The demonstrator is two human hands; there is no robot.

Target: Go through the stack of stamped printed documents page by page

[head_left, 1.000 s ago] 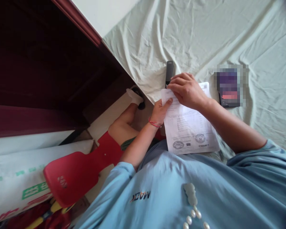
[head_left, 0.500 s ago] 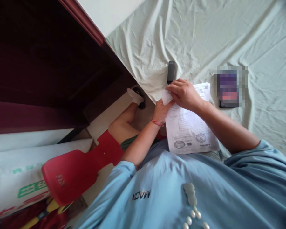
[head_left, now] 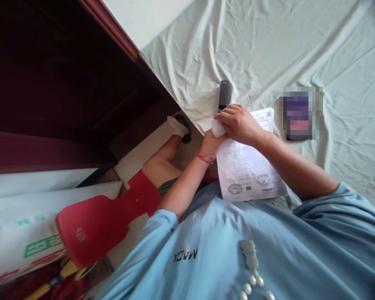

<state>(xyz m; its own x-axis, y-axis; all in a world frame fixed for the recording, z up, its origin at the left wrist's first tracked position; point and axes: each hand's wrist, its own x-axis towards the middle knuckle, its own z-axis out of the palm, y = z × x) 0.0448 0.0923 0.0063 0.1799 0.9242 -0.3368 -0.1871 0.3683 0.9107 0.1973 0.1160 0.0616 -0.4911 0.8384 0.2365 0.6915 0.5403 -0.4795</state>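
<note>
Printed papers [head_left: 250, 175] with two round stamps near their lower edge lie on my lap and the edge of the pale sheet [head_left: 268, 46]. My left hand [head_left: 211, 143], with a red string on the wrist, grips their left edge, thumb on top. Over the upper left part of the papers, my right hand [head_left: 237, 123] is closed on a curled corner, its fingertips partly hidden. A black stapler-like object [head_left: 224, 93] lies on the sheet just beyond my right hand.
A blurred-out device [head_left: 298, 116] lies on the sheet at the right. At the left are a red chair part [head_left: 93, 229], a white printed sack [head_left: 25, 208] and dark red furniture [head_left: 50, 152]. My foot [head_left: 181, 127] is on the floor.
The upper left corner of the papers is curled over more under my right hand. Both hands have otherwise barely moved.
</note>
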